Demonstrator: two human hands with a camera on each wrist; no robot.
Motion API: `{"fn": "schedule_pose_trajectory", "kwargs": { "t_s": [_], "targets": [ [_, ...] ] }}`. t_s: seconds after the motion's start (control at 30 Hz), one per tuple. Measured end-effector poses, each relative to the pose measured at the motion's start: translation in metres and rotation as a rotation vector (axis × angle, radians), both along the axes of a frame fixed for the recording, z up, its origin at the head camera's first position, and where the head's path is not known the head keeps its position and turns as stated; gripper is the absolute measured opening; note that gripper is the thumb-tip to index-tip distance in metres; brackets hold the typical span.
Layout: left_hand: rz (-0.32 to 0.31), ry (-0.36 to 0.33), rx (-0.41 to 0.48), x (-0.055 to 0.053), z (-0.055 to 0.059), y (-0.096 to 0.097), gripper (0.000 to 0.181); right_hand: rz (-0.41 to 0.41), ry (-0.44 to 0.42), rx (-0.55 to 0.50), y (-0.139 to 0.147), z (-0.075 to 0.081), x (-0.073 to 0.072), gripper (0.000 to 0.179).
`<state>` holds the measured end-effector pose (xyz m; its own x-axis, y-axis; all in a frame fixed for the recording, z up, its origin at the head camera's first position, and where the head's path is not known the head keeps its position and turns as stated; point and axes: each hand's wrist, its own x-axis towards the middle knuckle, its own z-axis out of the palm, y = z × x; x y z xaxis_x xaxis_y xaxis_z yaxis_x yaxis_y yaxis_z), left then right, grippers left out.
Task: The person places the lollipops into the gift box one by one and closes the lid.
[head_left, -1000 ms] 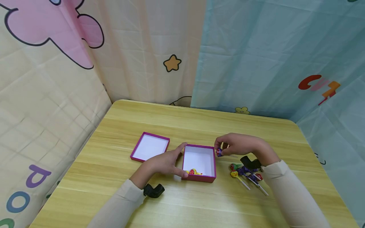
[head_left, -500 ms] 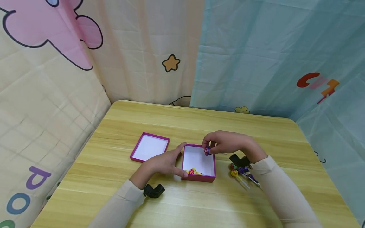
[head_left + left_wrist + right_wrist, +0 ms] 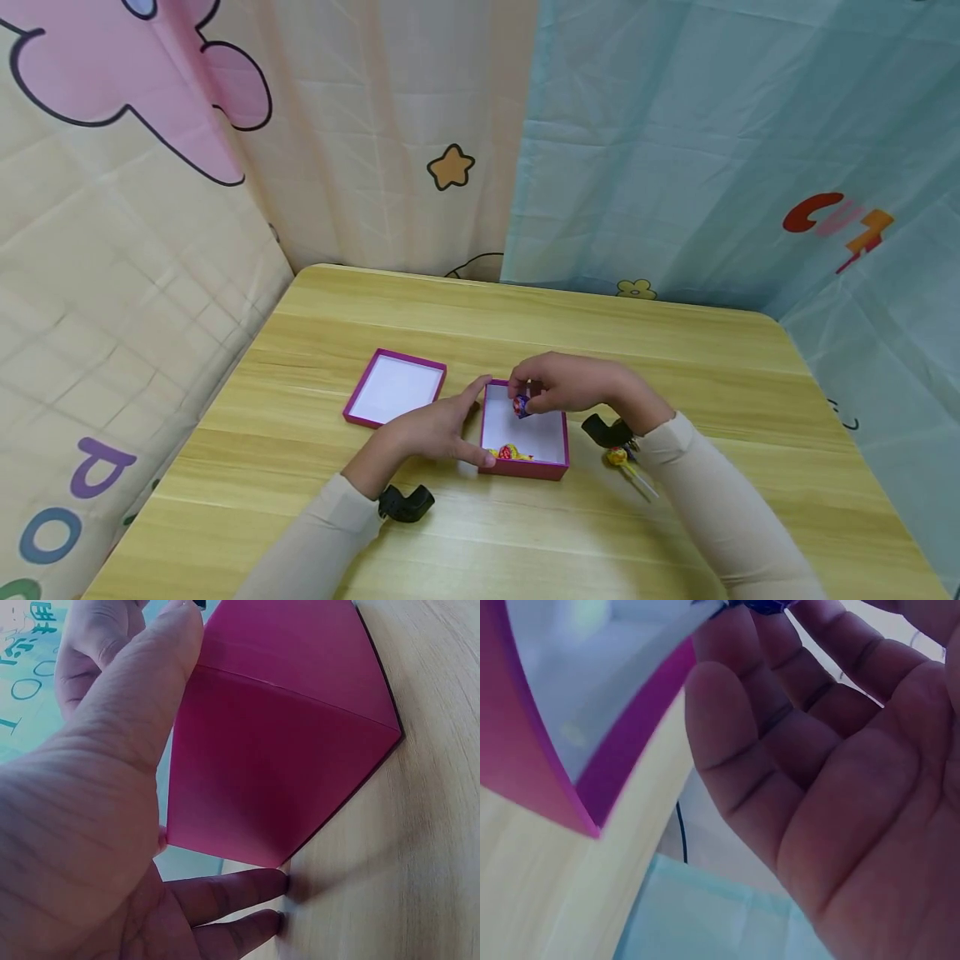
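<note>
A purple-wrapped lollipop [image 3: 521, 407] was pinched by the right hand [image 3: 572, 383] over a square magenta box [image 3: 525, 470] touched by the splayed left hand [image 3: 435, 428].

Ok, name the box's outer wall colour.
Deep pink; the box shows it best in the left wrist view.

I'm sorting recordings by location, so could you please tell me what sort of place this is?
Perhaps a curtained-off recording corner: cartoon-printed curtains hang behind a wood-grain table, and the person wears black wrist devices.
</note>
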<state>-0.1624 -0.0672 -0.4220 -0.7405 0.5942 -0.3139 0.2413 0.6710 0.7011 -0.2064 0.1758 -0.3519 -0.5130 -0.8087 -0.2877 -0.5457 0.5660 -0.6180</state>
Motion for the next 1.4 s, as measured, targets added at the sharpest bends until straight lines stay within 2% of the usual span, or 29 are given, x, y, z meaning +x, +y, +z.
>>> {"fn": "schedule_pose_trajectory", "kwargs": {
  "t_s": [0.3, 0.47, 0.73, 0.93, 1.4],
  "targets": [
    [-0.011, 0.003, 0.001, 0.0, 0.001, -0.001, 0.125, -0.004, 0.002, 0.007, -0.015, -0.016, 0.005, 0.013],
    [-0.018, 0.007, 0.009, -0.001, 0.001, -0.001, 0.123, 0.007, 0.035, 0.033, -0.022, -0.025, 0.007, 0.011],
    [-0.024, 0.013, 0.012, -0.001, 0.002, 0.0, 0.122, -0.004, 0.074, 0.034, -0.023, -0.039, 0.008, 0.011],
    [-0.023, 0.007, 0.025, -0.002, 0.001, 0.0, 0.122, 0.025, 0.086, 0.007, -0.023, -0.051, 0.009, 0.013],
    [-0.012, -0.009, 0.038, 0.0, -0.001, -0.001, 0.122, -0.016, 0.091, 0.016, -0.029, -0.063, 0.013, 0.012]
  ]
}}
